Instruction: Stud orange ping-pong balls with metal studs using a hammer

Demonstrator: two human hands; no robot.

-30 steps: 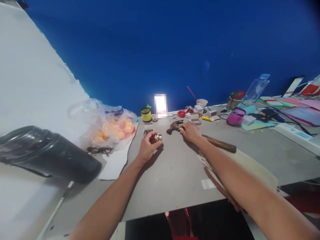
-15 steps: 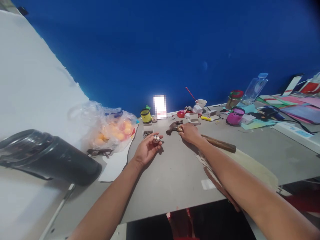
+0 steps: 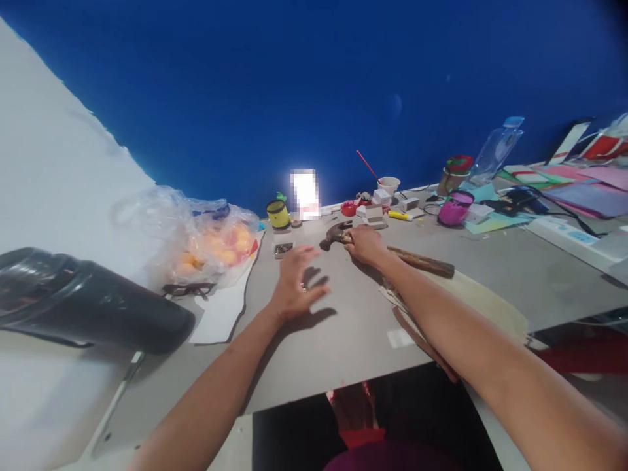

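My left hand (image 3: 294,284) hovers over the grey tabletop (image 3: 343,327) with its fingers spread apart. A small shiny metal object (image 3: 305,288) shows between the fingers; I cannot tell whether it lies on the table or touches the hand. My right hand (image 3: 366,245) is closed on the neck of a hammer (image 3: 417,261), just behind its dark steel head (image 3: 331,237). The hammer lies flat on the table with its wooden handle pointing right.
A clear bag of orange fruit (image 3: 210,242), glasses (image 3: 189,288) and a black cylinder (image 3: 88,304) lie at the left. A small tray of metal bits (image 3: 283,249), a yellow cup (image 3: 278,214), a magenta tub (image 3: 454,210), a bottle (image 3: 498,150) and papers crowd the back and right.
My left hand held the shiny round object in its fingertips; now the fingers have spread wide and the hand has moved slightly nearer me. The right hand stays on the hammer.
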